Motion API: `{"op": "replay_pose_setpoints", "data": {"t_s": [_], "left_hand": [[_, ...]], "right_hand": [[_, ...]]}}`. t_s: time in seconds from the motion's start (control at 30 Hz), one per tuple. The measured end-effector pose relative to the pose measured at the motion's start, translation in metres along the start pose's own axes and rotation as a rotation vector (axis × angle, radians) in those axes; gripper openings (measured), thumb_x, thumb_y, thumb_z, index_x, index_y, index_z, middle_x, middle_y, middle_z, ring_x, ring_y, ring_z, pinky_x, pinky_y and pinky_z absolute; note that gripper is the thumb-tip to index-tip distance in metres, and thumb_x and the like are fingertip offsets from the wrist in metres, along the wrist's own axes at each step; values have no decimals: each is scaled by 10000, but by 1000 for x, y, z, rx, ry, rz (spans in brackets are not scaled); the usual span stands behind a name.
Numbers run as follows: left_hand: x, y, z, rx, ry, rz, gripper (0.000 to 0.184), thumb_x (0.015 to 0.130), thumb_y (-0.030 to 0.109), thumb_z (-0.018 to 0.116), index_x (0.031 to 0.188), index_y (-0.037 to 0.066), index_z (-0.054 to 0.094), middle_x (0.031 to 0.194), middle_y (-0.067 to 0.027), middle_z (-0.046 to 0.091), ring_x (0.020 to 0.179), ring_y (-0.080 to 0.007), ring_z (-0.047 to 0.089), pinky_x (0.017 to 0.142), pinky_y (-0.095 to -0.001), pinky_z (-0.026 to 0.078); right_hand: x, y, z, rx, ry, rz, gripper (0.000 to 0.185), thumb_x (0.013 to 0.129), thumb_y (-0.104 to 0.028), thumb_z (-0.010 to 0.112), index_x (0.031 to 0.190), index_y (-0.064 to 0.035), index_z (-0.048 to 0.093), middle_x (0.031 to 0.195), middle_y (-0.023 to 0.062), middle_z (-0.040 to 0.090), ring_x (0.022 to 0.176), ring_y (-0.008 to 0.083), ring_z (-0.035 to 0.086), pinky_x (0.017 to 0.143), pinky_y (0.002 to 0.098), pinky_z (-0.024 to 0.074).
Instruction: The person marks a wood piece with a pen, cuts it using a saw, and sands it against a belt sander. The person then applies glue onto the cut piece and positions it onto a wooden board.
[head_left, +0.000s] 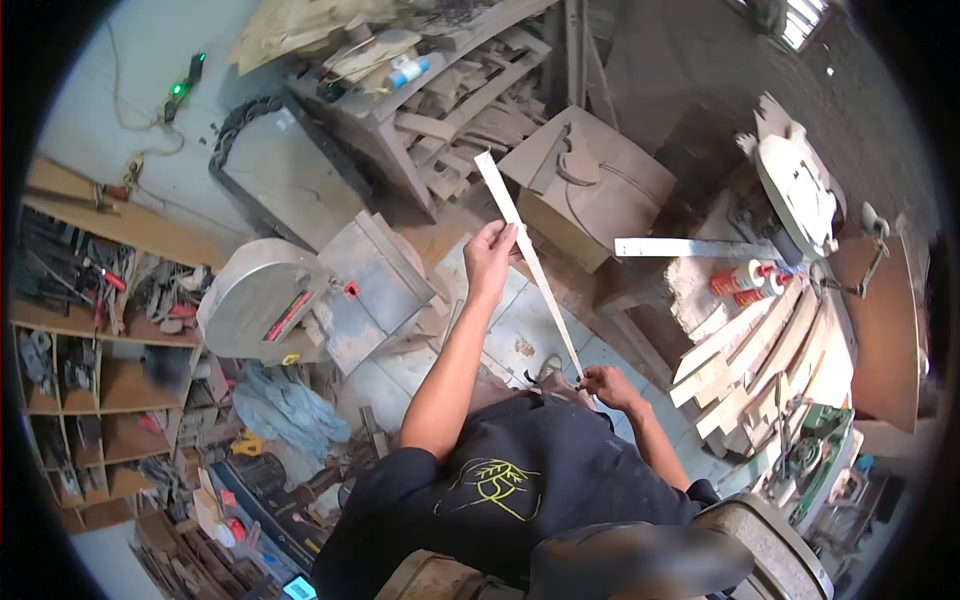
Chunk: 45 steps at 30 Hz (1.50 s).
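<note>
A long, thin, pale strip (545, 285) runs diagonally in front of my body, its wider end up beyond my left hand and its narrow end down at my right hand. My left hand (490, 262) is closed round it near the upper end, with the arm stretched forward. The fingers of my right hand (610, 386) pinch the lower end close to my waist. Beneath the strip lies the tiled floor (508, 325).
A machine with a round housing (262, 300) stands at left, near shelves of tools (125, 385). Ahead sits a large box (590, 185). Wooden pieces (765, 350), red-labelled bottles (740, 280) and a flat bar (690, 248) are at right. A blue cloth (285, 410) lies at lower left.
</note>
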<state>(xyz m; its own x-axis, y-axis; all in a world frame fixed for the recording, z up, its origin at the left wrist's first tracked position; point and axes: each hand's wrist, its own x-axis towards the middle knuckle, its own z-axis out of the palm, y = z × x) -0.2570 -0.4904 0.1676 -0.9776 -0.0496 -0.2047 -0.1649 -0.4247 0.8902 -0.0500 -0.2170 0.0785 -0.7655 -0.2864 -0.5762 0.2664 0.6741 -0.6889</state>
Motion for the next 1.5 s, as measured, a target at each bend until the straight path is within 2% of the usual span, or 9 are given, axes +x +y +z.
{"op": "replay_pose_setpoints", "data": {"t_s": [0.17, 0.47, 0.53, 0.7, 0.97, 1.13, 1.2, 1.27, 1.5], "left_hand": [[-37, -7, 54, 31, -87, 37, 252, 993, 135, 647, 1136, -72, 646, 1003, -108, 714, 829, -153, 693, 752, -337, 625], [-82, -47, 138, 138, -334, 115, 220, 989, 155, 671, 1082, -43, 696, 921, -23, 714, 799, -53, 631, 706, -220, 518], [-94, -50, 156, 210, -373, 165, 230, 980, 160, 683, 1073, -49, 707, 877, 2, 700, 780, -35, 602, 685, -214, 483], [-111, -56, 179, 362, -482, 235, 247, 957, 155, 696, 1116, -34, 717, 846, -5, 718, 739, -50, 614, 673, -236, 496], [-120, -65, 192, 492, -665, 306, 266, 922, 163, 713, 1110, -24, 722, 840, -71, 741, 718, -100, 663, 684, -286, 533], [-112, -89, 189, 432, -763, 293, 240, 943, 144, 690, 1105, -31, 713, 859, -28, 723, 750, -83, 640, 700, -268, 528], [-115, -91, 190, 423, -818, 190, 224, 964, 141, 674, 1118, -17, 709, 875, -28, 722, 771, -83, 645, 706, -264, 527], [-116, -108, 194, 374, -880, 129, 192, 1000, 122, 630, 1120, -25, 658, 922, -58, 714, 819, -110, 664, 739, -267, 534], [-145, -138, 248, 219, -1113, -273, 133, 1054, 109, 525, 1100, -8, 565, 982, -111, 684, 910, -216, 712, 829, -355, 598]], "right_hand": [[-27, -1, -28, 25, 330, -40, 335, 932, -296, 679, 1127, -27, 723, 895, 198, 732, 817, 316, 713, 784, 401, 549], [-65, -108, -150, 407, 731, -434, 402, 980, -179, 665, 1327, 10, 590, 1093, 104, 707, 1011, 146, 651, 906, 311, 521], [-79, -130, -177, 390, 812, -456, 455, 949, -252, 690, 1327, -18, 597, 1068, 144, 723, 952, 200, 701, 850, 339, 551], [-94, -147, -212, 479, 1032, -632, 380, 945, -172, 721, 1290, -32, 646, 1035, 50, 723, 865, 81, 630, 764, 244, 510], [-125, -102, -198, 370, 1533, -387, 135, 947, -112, 706, 1014, 1, 740, 890, 44, 739, 784, 88, 655, 719, 249, 541], [-167, -35, -148, 635, 1717, -140, 385, 1011, -328, 641, 789, -14, 616, 701, 47, 636, 674, 108, 636, 657, 251, 525], [-188, -3, -103, 567, 1719, 80, 340, 991, -269, 659, 802, 12, 638, 689, 47, 647, 675, 122, 646, 653, 248, 519], [-196, 21, -50, 619, 1807, 138, 270, 916, -158, 682, 1119, 19, 665, 927, 99, 715, 824, 137, 669, 739, 293, 550], [-204, 25, 33, 730, 1595, 253, 471, 944, -261, 695, 1363, -74, 585, 1186, 174, 693, 1072, 235, 682, 930, 356, 530]]}}
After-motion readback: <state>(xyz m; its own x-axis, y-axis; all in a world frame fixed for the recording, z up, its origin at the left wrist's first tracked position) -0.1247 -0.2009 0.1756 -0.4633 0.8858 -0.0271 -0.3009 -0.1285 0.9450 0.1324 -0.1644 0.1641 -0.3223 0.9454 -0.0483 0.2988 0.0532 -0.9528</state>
